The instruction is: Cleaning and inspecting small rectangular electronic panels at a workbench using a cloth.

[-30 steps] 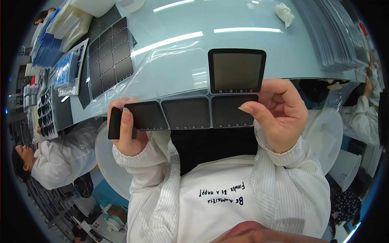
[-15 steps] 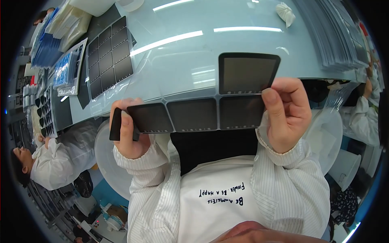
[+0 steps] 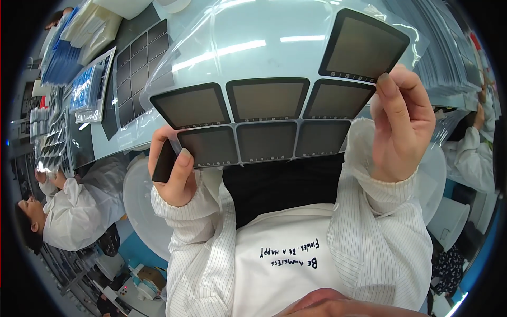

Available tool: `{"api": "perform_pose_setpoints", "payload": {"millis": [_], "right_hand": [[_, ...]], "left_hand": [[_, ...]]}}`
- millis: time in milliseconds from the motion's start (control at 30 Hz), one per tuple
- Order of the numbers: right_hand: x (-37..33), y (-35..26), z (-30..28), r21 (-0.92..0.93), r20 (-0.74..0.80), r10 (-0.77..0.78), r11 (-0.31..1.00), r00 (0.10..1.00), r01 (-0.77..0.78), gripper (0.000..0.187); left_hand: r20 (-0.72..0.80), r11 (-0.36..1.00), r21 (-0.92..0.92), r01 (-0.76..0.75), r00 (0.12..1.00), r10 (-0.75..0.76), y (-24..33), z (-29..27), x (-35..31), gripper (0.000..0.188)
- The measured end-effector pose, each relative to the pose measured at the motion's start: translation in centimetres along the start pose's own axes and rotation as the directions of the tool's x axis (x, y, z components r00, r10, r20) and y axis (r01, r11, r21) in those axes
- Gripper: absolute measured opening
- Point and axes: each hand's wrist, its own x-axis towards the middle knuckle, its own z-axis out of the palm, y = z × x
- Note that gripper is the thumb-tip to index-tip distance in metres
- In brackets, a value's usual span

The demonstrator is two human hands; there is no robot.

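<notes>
A clear, flexible film sheet (image 3: 190,58) carrying rows of dark rectangular panels (image 3: 266,100) is held up in front of me. My left hand (image 3: 177,177) grips its lower left corner, along with a separate dark flat piece (image 3: 165,161) between thumb and fingers. Whether that piece is one panel or a small stack I cannot tell. At the upper right, my right hand (image 3: 404,116) pinches the lower right corner of another dark panel (image 3: 364,45). That panel stands above the other rows; whether it is stuck to the film is unclear.
Another sheet of dark panels (image 3: 132,79) lies on the glossy table at left, next to bagged blue pieces (image 3: 84,92) and piled plastic packs (image 3: 79,37). A tall stack of clear sheets (image 3: 449,47) stands at right. A co-worker in white (image 3: 79,211) sits at left.
The sheet has tilted and spread upward, showing another row of panels. My right hand has moved up and right with the panel it pinches; my left hand has barely moved.
</notes>
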Motion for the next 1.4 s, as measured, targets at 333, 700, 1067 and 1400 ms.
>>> {"api": "perform_pose_setpoints", "payload": {"millis": [333,700,1067,1400], "right_hand": [[-0.1,0.0,-0.4,0.056,0.087,0.111,0.992,0.99,-0.116,0.016],[-0.8,0.1,0.0,0.12,0.158,0.353,0.92,0.922,-0.373,0.032],[-2.3,0.6,-0.7,-0.094,0.524,0.461,0.867,0.716,-0.489,0.032],[-4.6,-1.1,1.9,-0.374,0.686,0.294,0.927,0.666,-0.025,0.024]], "left_hand": [[-0.062,0.999,-0.048,-0.023,0.998,0.02,0.5,1.2,0.3,0.053],[-0.064,0.999,-0.042,-0.034,0.997,0.031,0.1,1.3,0.4,0.051],[-0.234,0.797,0.593,-0.113,0.923,0.305,0.0,2.6,0.6,0.04],[0.541,0.365,0.707,-0.606,0.795,0.273,2.9,8.6,1.5,0.065]]}}
